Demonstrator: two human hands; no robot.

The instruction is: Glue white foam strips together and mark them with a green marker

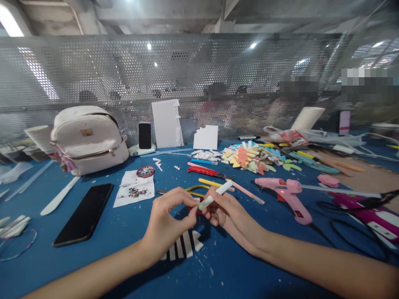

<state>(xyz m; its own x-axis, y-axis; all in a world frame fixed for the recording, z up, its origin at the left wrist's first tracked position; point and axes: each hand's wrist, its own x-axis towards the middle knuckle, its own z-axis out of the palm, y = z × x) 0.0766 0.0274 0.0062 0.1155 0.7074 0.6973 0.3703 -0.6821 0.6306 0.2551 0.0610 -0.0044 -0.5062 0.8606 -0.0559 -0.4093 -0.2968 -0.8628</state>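
Observation:
Over the middle of the blue table, my right hand (227, 209) grips a white pen-like stick (216, 194) with a pale green lower end. Close beside it, my left hand (173, 220) has thumb and forefinger pinched together at the stick's lower end; whatever they hold is too small to make out. Something red shows between the two hands, mostly hidden. White paper strips (181, 246) lie on the table below my hands. Just beyond are yellow-handled scissors (191, 189), partly covered by my fingers, and red-handled pliers (204, 169).
A pink glue gun (288, 193) with a cord lies to the right. Behind is a heap of coloured paper pieces (246, 155). On the left are a black phone (84, 214), a white backpack (89, 139) and a paper with small specks (124, 199). A perforated metal screen (187, 66) stands behind.

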